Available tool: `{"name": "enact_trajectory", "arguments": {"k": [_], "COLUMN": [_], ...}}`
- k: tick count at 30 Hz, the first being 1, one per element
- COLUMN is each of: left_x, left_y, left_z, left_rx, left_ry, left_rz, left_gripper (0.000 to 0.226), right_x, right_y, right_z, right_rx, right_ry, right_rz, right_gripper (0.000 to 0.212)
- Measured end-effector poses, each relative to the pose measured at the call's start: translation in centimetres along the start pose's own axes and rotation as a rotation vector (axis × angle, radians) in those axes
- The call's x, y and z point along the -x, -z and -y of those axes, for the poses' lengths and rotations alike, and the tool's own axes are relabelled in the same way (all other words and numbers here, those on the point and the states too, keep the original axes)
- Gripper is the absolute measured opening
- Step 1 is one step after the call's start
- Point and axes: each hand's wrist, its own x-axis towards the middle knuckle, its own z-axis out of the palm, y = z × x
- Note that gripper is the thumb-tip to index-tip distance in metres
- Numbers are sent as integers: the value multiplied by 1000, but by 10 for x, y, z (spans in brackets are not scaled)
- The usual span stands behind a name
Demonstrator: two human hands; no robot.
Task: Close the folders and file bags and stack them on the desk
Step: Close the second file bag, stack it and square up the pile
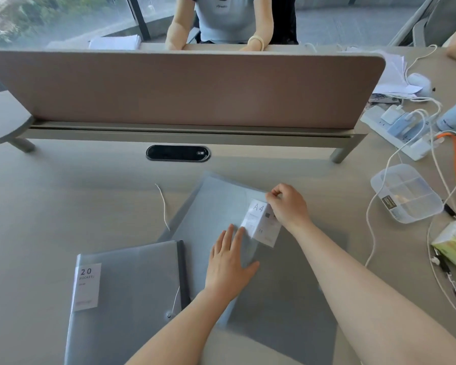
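Translucent grey plastic folder [221,206] lies mid-surface [63,193], long axis diagonal. Our left hand [228,262] presses flat, fingers spread, on it; right hand [287,204] pinches its white A4 label card [261,222] at the far edge, nearer the cover.

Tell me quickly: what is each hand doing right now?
Left hand: open, flat on the grey folder.
Right hand: closed, pinching the A4 label.

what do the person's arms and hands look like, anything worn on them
Both are bare: the left hand and right hand wear no gloves, rings, watch or bracelet that can be seen. The forearms show no sleeves as far as the frame reaches. No markings or cables on them.
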Motion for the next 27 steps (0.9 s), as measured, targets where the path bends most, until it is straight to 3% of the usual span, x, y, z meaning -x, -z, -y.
{"name": "enact_trajectory", "arguments": {"k": [6, 15, 19, 23, 27], "left_x": [7, 31, 45, 57, 63], "left_y": [23, 63, 78, 98, 118], "left_z": [-20, -55, -66, -75, -76], "left_rx": [129, 363, 435, 652, 810], "left_ry": [9, -40, -89, -138, -159], "left_rz": [-107, -314, -418, -459, -512], "left_gripper": [88, 76, 64, 51, 21], "right_x": [38, 91, 113, 135, 146], "right_y": [19, 45, 56, 67, 72], "right_z": [33, 86, 107, 128, 138], "right_rx": [-201, -361, -426, -516, -573], "right_ry": [168, 475, 617, 725, 770], "right_rz": [-61, -116, -164, -159, -145], "right_gripper": [16, 22, 21, 19, 7]}}
